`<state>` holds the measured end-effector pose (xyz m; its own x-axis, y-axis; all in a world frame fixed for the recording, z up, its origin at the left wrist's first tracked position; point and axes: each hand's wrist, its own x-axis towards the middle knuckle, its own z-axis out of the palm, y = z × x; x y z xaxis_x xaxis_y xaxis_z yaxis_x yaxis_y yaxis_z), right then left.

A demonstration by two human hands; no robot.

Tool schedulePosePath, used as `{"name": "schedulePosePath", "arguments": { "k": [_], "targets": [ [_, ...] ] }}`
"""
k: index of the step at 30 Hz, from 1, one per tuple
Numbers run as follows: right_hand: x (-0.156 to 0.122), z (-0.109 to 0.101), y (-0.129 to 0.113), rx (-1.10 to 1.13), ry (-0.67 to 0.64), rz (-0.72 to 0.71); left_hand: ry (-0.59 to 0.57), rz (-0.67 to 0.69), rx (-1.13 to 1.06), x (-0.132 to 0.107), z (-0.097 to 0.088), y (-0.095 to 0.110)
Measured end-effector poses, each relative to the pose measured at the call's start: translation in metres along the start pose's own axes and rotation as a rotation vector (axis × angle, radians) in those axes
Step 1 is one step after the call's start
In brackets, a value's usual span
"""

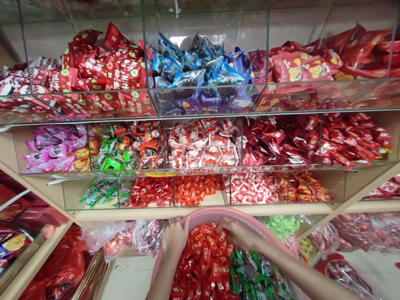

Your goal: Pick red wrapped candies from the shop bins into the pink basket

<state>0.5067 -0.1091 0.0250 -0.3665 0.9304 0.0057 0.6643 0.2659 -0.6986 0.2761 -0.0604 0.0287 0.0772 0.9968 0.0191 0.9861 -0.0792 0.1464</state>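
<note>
A pink plastic basket (214, 214) sits below the shelves, heaped with small red wrapped candies (203, 278) on the left and green wrapped candies (260, 285) on the right. My left hand (175, 238) rests at the far rim of the basket, fingers curled down onto the red candies. My right hand (236, 233) lies on the same red heap, its fingers bent into the wrappers. What either hand grips is hidden under the fingers.
Clear acrylic bins (152, 102) in three tiers hold red, blue (196, 71), purple (51, 148) and green packets. A wooden shelf edge (267, 207) runs just behind the basket. Plastic bags of candy (130, 236) lie beside it; red packs fill the left shelves (5, 247).
</note>
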Motion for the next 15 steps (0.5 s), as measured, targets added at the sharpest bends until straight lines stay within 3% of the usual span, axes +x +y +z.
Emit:
{"name": "schedulePosePath", "arguments": {
  "k": [5,9,12,15],
  "targets": [
    [0.013,-0.01,-0.017,-0.119,0.066,-0.069,-0.024,0.005,-0.006,0.001,-0.001,0.0],
    [0.053,-0.029,-0.04,-0.149,0.185,-0.036,-0.009,0.006,-0.009,0.001,0.0,0.0],
    [0.093,-0.035,-0.059,-0.207,0.23,0.215,0.007,0.003,-0.012,0.002,0.002,0.0],
    [0.134,-0.028,-0.072,-0.213,0.101,0.509,-0.003,-0.008,-0.015,0.003,0.004,0.0]
  ]
}}
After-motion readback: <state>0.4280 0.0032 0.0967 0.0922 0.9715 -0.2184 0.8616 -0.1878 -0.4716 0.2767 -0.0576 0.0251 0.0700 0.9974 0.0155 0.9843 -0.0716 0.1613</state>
